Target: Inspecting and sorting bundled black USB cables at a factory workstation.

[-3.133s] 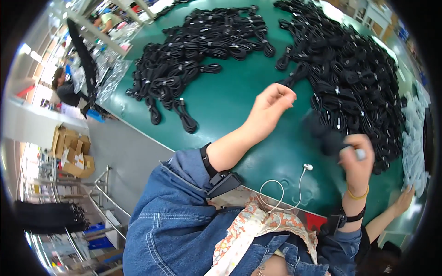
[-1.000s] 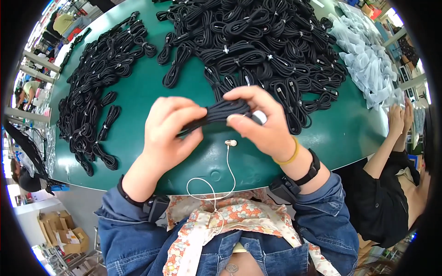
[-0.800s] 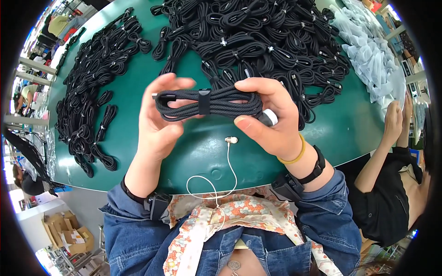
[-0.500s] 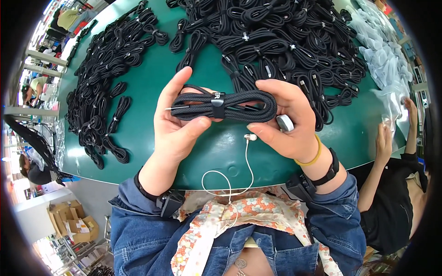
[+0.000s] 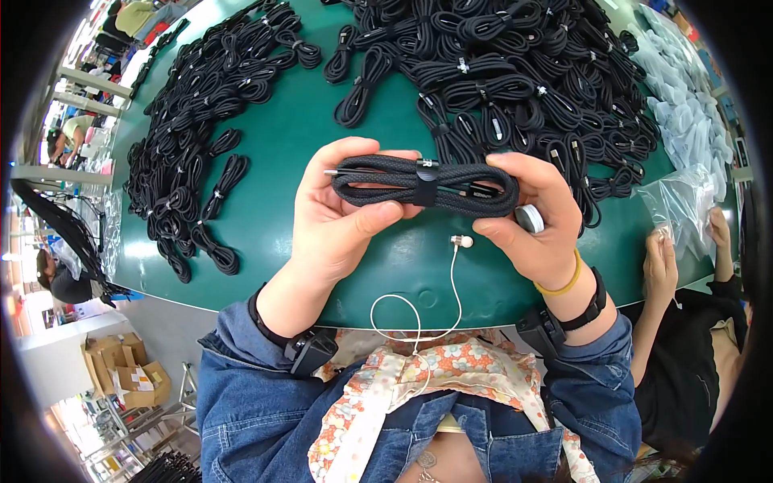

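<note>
Here's the coiled black cable [image 5: 463, 172], held level above the green table [image 5: 294, 121], a dark strap [image 5: 427, 189] round its middle; the left hand [image 5: 334, 209] pinches one end, thumb in front, fingers behind, while the right hand [image 5: 543, 213] grips the other between thumb and forefinger, a small white-topped thing [image 5: 529, 218], hard to make out, tucked in its palm, and two cable piles [image 5: 515, 88] lie beyond

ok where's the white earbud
In the head view, right of centre: the white earbud shows against the green table, just below the black cable bundle and left of the right hand.
</note>
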Tool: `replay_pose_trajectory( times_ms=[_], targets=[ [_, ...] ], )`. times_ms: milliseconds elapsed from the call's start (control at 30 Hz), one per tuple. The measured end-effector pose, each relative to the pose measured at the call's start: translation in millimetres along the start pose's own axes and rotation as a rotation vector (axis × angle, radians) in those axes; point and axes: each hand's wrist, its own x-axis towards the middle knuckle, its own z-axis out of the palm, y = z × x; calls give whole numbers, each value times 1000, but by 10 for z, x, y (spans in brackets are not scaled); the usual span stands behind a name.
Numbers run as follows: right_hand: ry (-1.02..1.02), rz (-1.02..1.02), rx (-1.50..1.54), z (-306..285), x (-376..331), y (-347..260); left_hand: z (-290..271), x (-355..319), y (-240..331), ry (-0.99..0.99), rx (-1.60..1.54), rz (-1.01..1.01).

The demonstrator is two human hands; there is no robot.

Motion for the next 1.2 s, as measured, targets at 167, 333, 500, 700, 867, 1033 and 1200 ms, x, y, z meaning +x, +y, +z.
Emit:
replay_pose_trajectory(
  times_ms=[167, 333, 500, 700, 867, 1033, 1200],
  targets=[
    [-4, -13, 29, -11, -42, 72, -68, -42, 1, -13, 139, -23],
    [-59, 107, 25, -85, 9, -9, -49, -59, 3, -30, 197, -66],
    [-21, 462, 285, -73, 57, -60, -39, -39, 28, -21, 233, -99],
    [113, 522, 330, -141, 135, -161, -1, 74, -5, 34, 223, 49],
    [-417, 624, 85, -347, 230, -172, -256, 216, 219, 309, 292, 142],
    [-220, 329, 164, -297, 204, -58, -692, 306, 698, 306, 1431, 143],
    [442, 418, 795, -482, 326, -145, -1187, -20, 842, 402, 2182, -187]
  ],
)
